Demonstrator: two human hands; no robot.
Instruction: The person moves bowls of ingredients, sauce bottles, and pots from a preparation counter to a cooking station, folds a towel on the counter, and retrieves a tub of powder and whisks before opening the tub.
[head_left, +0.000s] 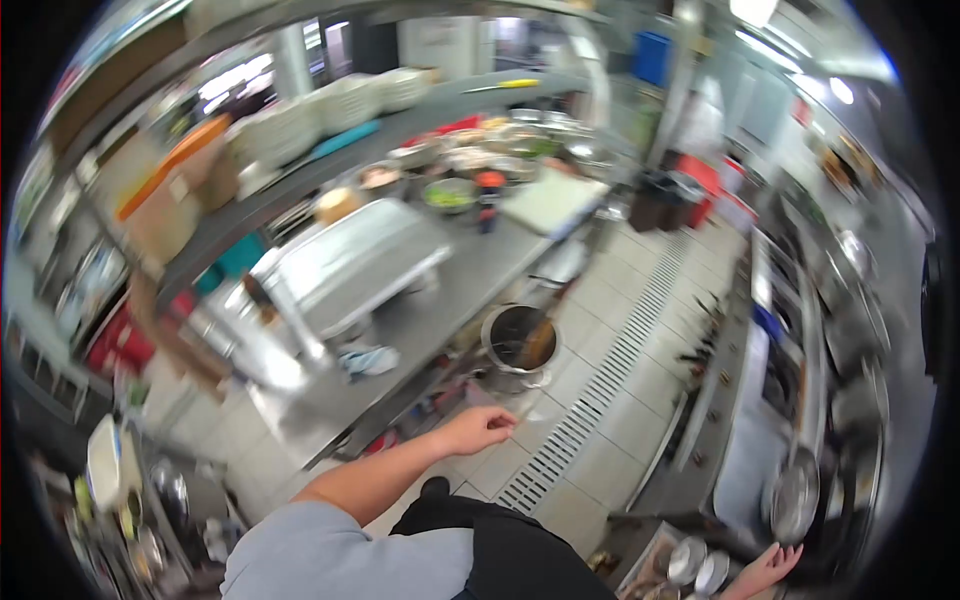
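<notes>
My left hand (pixel 482 429) hangs in front of my body with its fingers loosely bent and nothing visible in them. Beyond it, a large round pot (pixel 521 340) with dark contents and a brown, wooden-looking piece in it stands low beside the steel counter. Down at the lower right, my right hand (pixel 768 571) has its fingers spread and holds nothing I can see. Its fingertips are close to a round metal pan (pixel 795 500) at the stove's near end; whether they touch is unclear. Metal containers (pixel 687 560) stand just left of that hand.
A steel counter (pixel 440 325) on the left bears a metal-covered tray (pixel 360 262), a white cutting board (pixel 556 200) and bowls of food (pixel 450 194). The stove (pixel 735 440) lines the right side. A floor drain grate (pixel 590 395) runs between them. Stacked plates (pixel 330 110) fill the shelf.
</notes>
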